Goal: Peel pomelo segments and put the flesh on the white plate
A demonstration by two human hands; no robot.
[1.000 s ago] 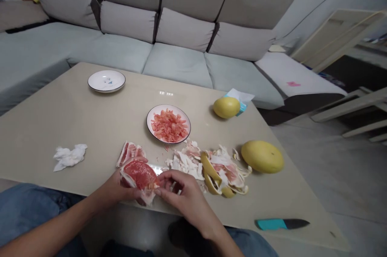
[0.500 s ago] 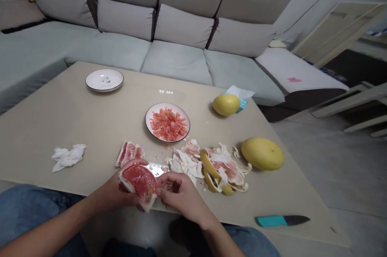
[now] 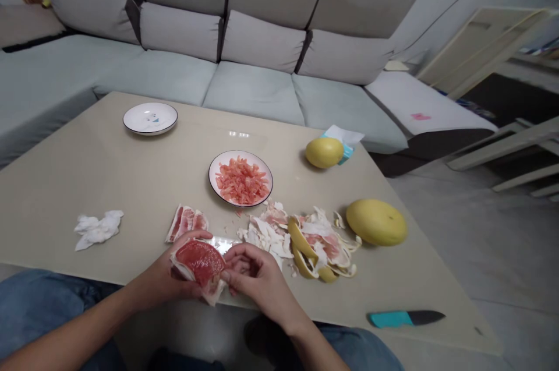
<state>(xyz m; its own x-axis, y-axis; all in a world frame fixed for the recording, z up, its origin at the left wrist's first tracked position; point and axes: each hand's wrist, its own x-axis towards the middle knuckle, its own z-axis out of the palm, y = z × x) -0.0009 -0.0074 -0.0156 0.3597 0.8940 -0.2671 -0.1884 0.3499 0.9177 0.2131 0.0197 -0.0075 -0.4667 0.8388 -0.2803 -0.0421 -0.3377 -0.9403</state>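
Pomelo wedge [image 3: 201, 262] in left fingers [image 3: 196, 235]

Pulp [image 3: 243, 182] on plate [image 3: 222, 159]; peels [image 3: 301, 239] nearer, rightward; knife [image 3: 406, 318] right of peels; tissue [image 3: 98, 230] far left.

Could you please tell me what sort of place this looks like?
Probably a home living room: a long cushioned sofa stands behind a low table, with a tissue pack on it.

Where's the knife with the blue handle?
In the head view, the knife is at the lower right, lying on the table near its front edge. The nearer yellow fruit is just beyond it.
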